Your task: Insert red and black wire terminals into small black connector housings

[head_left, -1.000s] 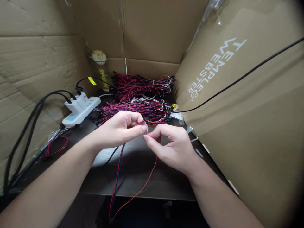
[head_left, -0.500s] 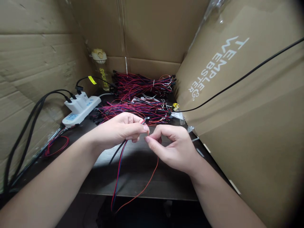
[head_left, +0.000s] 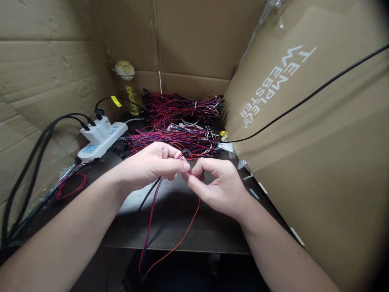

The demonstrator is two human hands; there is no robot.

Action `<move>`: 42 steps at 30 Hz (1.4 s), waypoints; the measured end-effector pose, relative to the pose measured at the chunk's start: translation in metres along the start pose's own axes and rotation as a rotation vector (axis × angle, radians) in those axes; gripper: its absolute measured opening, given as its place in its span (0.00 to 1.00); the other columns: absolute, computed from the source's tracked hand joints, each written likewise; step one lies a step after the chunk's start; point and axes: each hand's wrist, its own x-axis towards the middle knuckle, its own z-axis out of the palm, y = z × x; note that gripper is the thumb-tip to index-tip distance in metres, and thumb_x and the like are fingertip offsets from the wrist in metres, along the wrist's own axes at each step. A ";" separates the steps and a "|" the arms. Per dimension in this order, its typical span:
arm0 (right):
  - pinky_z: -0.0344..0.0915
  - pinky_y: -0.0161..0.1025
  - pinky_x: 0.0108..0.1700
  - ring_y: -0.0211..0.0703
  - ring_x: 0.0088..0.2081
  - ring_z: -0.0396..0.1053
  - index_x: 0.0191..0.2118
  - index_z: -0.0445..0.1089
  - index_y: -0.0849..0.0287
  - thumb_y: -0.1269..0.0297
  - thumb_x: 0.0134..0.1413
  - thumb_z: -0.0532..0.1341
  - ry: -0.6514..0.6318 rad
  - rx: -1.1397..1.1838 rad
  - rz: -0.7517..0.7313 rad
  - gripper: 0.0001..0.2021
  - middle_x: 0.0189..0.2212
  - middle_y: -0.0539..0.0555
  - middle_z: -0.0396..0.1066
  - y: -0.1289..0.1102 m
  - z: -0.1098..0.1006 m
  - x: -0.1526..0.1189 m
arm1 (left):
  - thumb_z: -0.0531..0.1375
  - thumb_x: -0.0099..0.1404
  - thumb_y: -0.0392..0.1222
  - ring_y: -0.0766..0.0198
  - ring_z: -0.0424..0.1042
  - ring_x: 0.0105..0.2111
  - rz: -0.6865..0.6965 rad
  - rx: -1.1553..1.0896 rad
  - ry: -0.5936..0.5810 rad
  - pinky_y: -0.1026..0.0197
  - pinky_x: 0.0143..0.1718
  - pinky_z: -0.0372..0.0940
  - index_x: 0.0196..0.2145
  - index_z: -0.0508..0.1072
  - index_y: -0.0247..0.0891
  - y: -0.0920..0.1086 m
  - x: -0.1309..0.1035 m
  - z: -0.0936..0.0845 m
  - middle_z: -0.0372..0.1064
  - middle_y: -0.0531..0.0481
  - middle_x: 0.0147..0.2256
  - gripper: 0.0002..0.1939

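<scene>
My left hand (head_left: 164, 163) is closed around a wire harness (head_left: 151, 219), whose red and blue wires hang below the palm past the table edge. A small dark connector (head_left: 185, 152) pokes out above its fingers. Thumb and forefinger of my right hand (head_left: 212, 178) pinch an orange wire (head_left: 189, 231) that loops down from under the hand. The fingertips of both hands meet, so the wire's end between them is hidden.
Behind the hands lie two bundles of red and dark wires (head_left: 179, 107). A white power strip (head_left: 99, 142) with plugs stands at left, near a bottle (head_left: 129, 89). Cardboard walls (head_left: 194, 36) enclose the table (head_left: 170, 235); a black cable (head_left: 304, 103) crosses the right side.
My right fingertips have closed the small gap to my left fingertips, covering the short piece of orange wire seen between them. The view has shifted slightly.
</scene>
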 end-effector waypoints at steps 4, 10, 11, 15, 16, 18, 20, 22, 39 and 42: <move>0.67 0.29 0.32 0.32 0.28 0.70 0.29 0.74 0.62 0.66 0.56 0.69 0.020 0.099 0.139 0.08 0.26 0.49 0.76 -0.001 -0.001 0.002 | 0.68 0.61 0.45 0.72 0.58 0.23 0.037 0.095 0.072 0.66 0.23 0.49 0.27 0.73 0.34 0.004 -0.003 0.002 0.64 0.53 0.22 0.13; 0.69 0.32 0.32 0.36 0.28 0.72 0.43 0.71 0.60 0.62 0.40 0.80 0.100 0.444 0.341 0.25 0.26 0.49 0.77 0.002 -0.002 0.004 | 0.66 0.64 0.50 0.73 0.51 0.21 0.083 0.130 0.080 0.67 0.21 0.44 0.27 0.71 0.34 0.008 -0.005 0.008 0.58 0.55 0.21 0.17; 0.70 0.32 0.32 0.36 0.28 0.73 0.43 0.71 0.60 0.61 0.39 0.80 0.107 0.477 0.355 0.26 0.26 0.49 0.77 0.002 -0.001 0.005 | 0.67 0.63 0.49 0.74 0.49 0.21 0.081 0.120 0.067 0.67 0.21 0.42 0.27 0.70 0.34 0.008 -0.005 0.008 0.56 0.56 0.21 0.17; 0.73 0.35 0.34 0.39 0.30 0.76 0.39 0.72 0.59 0.57 0.35 0.81 0.123 0.522 0.386 0.26 0.30 0.52 0.79 -0.001 -0.001 0.007 | 0.69 0.62 0.48 0.74 0.47 0.21 0.092 0.072 0.044 0.66 0.21 0.41 0.26 0.68 0.35 0.002 -0.004 0.008 0.53 0.57 0.21 0.18; 0.73 0.35 0.33 0.40 0.30 0.77 0.38 0.72 0.59 0.56 0.35 0.82 0.122 0.528 0.388 0.26 0.30 0.52 0.79 -0.002 -0.001 0.007 | 0.69 0.62 0.48 0.74 0.48 0.21 0.104 0.064 0.044 0.66 0.21 0.42 0.27 0.69 0.35 0.001 -0.003 0.007 0.53 0.57 0.21 0.17; 0.74 0.35 0.33 0.40 0.31 0.78 0.38 0.72 0.59 0.55 0.36 0.81 0.110 0.553 0.372 0.25 0.30 0.52 0.79 -0.004 -0.003 0.007 | 0.68 0.64 0.48 0.73 0.50 0.22 0.134 0.046 0.048 0.66 0.22 0.44 0.30 0.72 0.35 -0.001 -0.003 0.006 0.56 0.56 0.22 0.15; 0.75 0.34 0.36 0.40 0.33 0.78 0.38 0.71 0.58 0.56 0.39 0.80 0.098 0.582 0.336 0.23 0.31 0.51 0.79 -0.006 -0.004 0.006 | 0.68 0.65 0.49 0.72 0.53 0.23 0.165 0.024 0.050 0.66 0.23 0.46 0.33 0.74 0.35 -0.001 -0.002 0.006 0.59 0.55 0.23 0.13; 0.77 0.34 0.39 0.39 0.35 0.79 0.38 0.71 0.58 0.58 0.43 0.79 0.094 0.596 0.306 0.21 0.33 0.51 0.79 -0.006 -0.005 0.006 | 0.67 0.65 0.49 0.71 0.55 0.24 0.188 -0.002 0.043 0.66 0.24 0.48 0.33 0.75 0.35 -0.001 -0.001 0.006 0.62 0.54 0.23 0.13; 0.72 0.32 0.32 0.37 0.31 0.77 0.37 0.70 0.59 0.57 0.45 0.78 0.084 0.503 0.330 0.20 0.30 0.51 0.78 -0.006 -0.007 0.005 | 0.62 0.68 0.46 0.71 0.62 0.18 0.260 0.046 0.151 0.65 0.25 0.58 0.28 0.73 0.34 0.001 0.002 0.006 0.67 0.54 0.17 0.14; 0.70 0.33 0.30 0.37 0.29 0.75 0.37 0.70 0.59 0.56 0.43 0.78 0.088 0.482 0.366 0.21 0.30 0.52 0.78 -0.004 -0.006 0.005 | 0.63 0.66 0.44 0.73 0.60 0.17 0.232 0.123 0.151 0.67 0.22 0.55 0.24 0.71 0.34 0.005 0.001 0.007 0.66 0.54 0.17 0.15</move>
